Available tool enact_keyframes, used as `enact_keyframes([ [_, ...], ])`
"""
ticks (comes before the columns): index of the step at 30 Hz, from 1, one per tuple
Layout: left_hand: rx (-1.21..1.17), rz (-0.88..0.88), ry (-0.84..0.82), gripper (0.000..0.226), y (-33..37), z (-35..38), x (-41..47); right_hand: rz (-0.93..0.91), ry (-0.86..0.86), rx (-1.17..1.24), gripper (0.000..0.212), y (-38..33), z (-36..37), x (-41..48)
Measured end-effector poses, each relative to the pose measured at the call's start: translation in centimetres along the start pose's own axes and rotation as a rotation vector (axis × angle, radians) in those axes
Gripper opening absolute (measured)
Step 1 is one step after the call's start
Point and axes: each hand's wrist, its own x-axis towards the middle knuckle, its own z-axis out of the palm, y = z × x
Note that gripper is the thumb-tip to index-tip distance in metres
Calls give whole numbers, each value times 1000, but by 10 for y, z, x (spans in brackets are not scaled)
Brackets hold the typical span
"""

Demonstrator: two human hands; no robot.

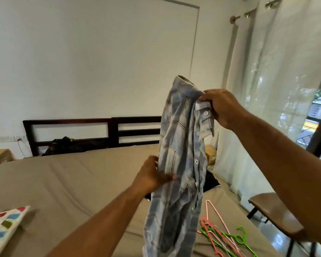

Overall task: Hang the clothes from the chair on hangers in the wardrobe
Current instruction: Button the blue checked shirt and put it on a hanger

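One pale checked shirt (180, 164), held up lengthwise over the bed (72, 182). Collar clenched in the right hand (222, 108), fingers curled tight. Left hand (152, 175) lower down, pinching the cloth's edge, thumb in front and fingers behind. Two bare arms stretched forward, right raised higher, hands apart. Several pink and green hangers (223, 235) tangled on the bed, count unclear. One brown chair (272, 214) just beside.

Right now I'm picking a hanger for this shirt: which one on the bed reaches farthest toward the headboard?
The pale pink hanger: its thin hook lies farther up the bed than the coral hanger and the green hanger.
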Motion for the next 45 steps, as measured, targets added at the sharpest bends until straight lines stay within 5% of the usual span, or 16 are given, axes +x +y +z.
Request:
enact_keyframes([
  [5,246,18,-95,34,-73,50,7,-13,46,-47,14,-6,-11,-4],
  [7,265,-5,-89,34,-94,49,9,-30,98,-106,18,-6,-21,-6],
  [14,141,-22,258,50,-83,-41,7,28,273,-350,20,18,-57,3],
  [17,-40,17,428,26,-53,-84,6,77,295,-341,19,27,-56,4],
  [19,-254,77,409,24,-18,-106,-5,87,264,-345,20,29,-43,0],
  [23,-486,134,51,34,50,-112,-25,30,106,-275,17,26,9,-21],
  [27,-582,-4,-244,87,93,-95,-31,-159,-147,-221,14,32,74,-68],
  [31,-500,3,-44,50,99,-95,-24,-124,-446,-50,21,41,82,-87],
  [33,-483,2,-20,39,97,-103,-25,-82,-431,49,22,48,69,-84],
  [38,-530,-7,8,40,105,-129,-27,-88,-336,-432,71,116,69,-86],
  [42,-562,-8,21,33,114,-148,-27,-43,-490,-701,28,174,86,-86],
  [45,-516,2,74,32,113,-167,-29,53,-358,-558,25,190,83,-77],
])
